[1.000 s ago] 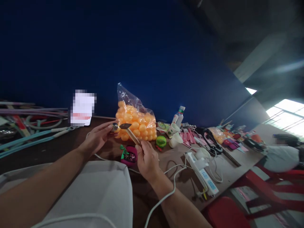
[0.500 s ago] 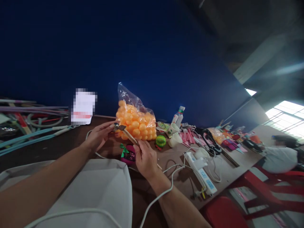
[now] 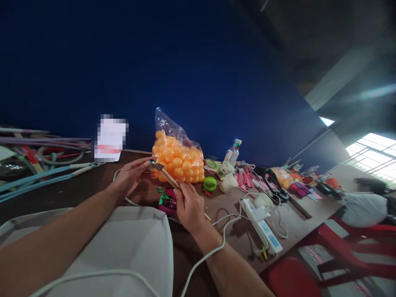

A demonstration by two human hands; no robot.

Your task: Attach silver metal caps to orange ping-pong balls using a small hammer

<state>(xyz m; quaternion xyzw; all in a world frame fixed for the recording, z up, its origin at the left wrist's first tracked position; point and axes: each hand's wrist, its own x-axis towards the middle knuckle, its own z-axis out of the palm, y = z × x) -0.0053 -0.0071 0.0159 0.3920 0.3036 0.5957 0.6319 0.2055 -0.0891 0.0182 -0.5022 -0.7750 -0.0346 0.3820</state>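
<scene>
My right hand (image 3: 191, 206) is closed around the pale wooden handle of what looks like a flat brush (image 3: 168, 178), its dark flat end pointing up and left. At that end, my left hand (image 3: 131, 176) pinches a small dark, shiny piece (image 3: 152, 163), too small to make out. The brush tip meets or overlaps this piece; whether they touch I cannot tell. Right behind both hands stands a clear plastic bag of orange balls (image 3: 177, 161). Below the brush lies a purple container with dark glittery contents (image 3: 168, 202) and a green piece at its side, partly covered by my right hand.
A green striped ball (image 3: 209, 184), a white cup (image 3: 229, 182) and a bottle (image 3: 234, 152) stand to the right. A power strip (image 3: 262, 227) with white cables lies nearer. Blue-handled rods (image 3: 46, 177) are at left, a grey cloth-like surface (image 3: 123, 247) in front, red chairs (image 3: 340, 247) at right.
The view has shifted very slightly. Both hands stay nearly in the same place, still holding the brush and the small dark piece.
</scene>
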